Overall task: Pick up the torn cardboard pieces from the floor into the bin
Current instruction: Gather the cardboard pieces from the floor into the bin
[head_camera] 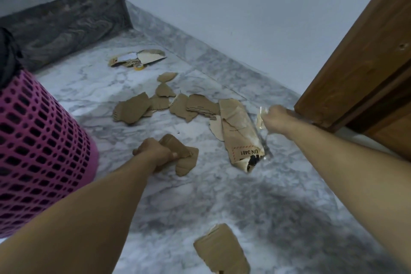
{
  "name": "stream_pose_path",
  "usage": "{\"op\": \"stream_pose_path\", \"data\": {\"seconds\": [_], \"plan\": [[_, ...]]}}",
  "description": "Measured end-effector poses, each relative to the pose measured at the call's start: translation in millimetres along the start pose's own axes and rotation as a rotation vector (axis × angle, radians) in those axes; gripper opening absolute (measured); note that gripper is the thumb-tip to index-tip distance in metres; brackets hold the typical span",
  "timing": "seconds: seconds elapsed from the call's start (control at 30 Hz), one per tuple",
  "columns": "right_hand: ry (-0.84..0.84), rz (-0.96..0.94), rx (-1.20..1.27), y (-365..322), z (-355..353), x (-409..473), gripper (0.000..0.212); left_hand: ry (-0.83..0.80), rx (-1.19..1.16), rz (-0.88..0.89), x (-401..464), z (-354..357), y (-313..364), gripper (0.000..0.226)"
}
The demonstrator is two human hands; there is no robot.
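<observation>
Now left hand [155,153] clenched round small brown torn cardboard pieces [185,158] low over grey marble floor [278,207]. Right hand [274,118] grips crinkled clear tape on large printed cardboard piece [239,135]. More scraps [169,107] scattered beyond. Pink perforated plastic bin [40,147] at left.

From my feed the light is dim, flat and bluish, with no glare anywhere. A broad soft shadow darkens the marble floor [278,202] low in the frame. I see wide-angle bending at the edges: the door [367,62] leans, and the forearms swell toward the corners. Detail is soft throughout, and the right hand [274,119] smears with slight blur.
</observation>
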State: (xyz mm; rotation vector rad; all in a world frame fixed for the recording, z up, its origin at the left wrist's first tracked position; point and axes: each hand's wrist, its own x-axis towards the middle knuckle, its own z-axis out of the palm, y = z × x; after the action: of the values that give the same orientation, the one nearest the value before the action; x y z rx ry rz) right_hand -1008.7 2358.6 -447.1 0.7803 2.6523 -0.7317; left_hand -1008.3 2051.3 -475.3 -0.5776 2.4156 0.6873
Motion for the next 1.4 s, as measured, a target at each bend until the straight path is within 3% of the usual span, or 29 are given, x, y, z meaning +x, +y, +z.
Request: {"op": "stream_pose_path", "data": {"seconds": [0.13, 0.27, 0.33, 0.43, 0.5, 0.63, 0.77, 0.93, 1.1, 1.23, 1.4], "plan": [[-0.070, -0.045, 0.178, -34.1, 12.6, -3.9, 0.029, -0.070, -0.099, 0.072, 1.7, -7.7, 5.4, 0.063], [-0.197, -0.072, 0.031, -48.8, 43.8, -9.9, 0.026, -0.117, -0.091, 0.141, -4.6, -2.1, 17.6, 0.054], [-0.126, -0.026, -0.100, -53.0, 59.2, -10.2, 0.042, -0.077, 0.019, 0.162, -8.8, 10.2, 22.4, 0.059], [0.002, 0.121, 0.037, -58.3, 69.8, -13.4, 0.075, 0.052, 0.155, 0.185, -25.6, 31.0, 29.3, 0.068], [0.042, 0.183, 0.124, -61.5, 71.0, -13.8, 0.085, 0.133, 0.147, 0.206, -33.6, 43.4, 30.3, 0.073], [0.001, 0.238, 0.189, -65.1, 75.0, -1.5, 0.086, 0.152, 0.099, 0.254, -29.8, 50.6, 27.3, 0.071], [-0.044, 0.213, 0.153, -65.6, 76.0, -1.3, 0.059, 0.135, 0.055, 0.231, -25.5, 45.4, 27.4, 0.056], [0.009, 0.132, 0.175, -74.4, 79.6, -7.6, 0.064, 0.112, 0.091, 0.212, -28.2, 46.2, 31.0, 0.044], [-0.087, 0.052, 0.052, -81.9, 81.1, -4.8, 0.089, 0.135, 0.186, 0.198, -40.5, 57.2, 35.5, 0.064], [-0.161, 0.048, -0.023, -83.7, 76.7, -5.6, 0.092, 0.105, 0.157, 0.245, -36.9, 59.9, 33.1, 0.062], [-0.162, -0.007, -0.007, -86.8, 74.6, -1.2, 0.077, 0.062, 0.056, 0.279, -27.9, 58.0, 27.7, 0.059]]}}
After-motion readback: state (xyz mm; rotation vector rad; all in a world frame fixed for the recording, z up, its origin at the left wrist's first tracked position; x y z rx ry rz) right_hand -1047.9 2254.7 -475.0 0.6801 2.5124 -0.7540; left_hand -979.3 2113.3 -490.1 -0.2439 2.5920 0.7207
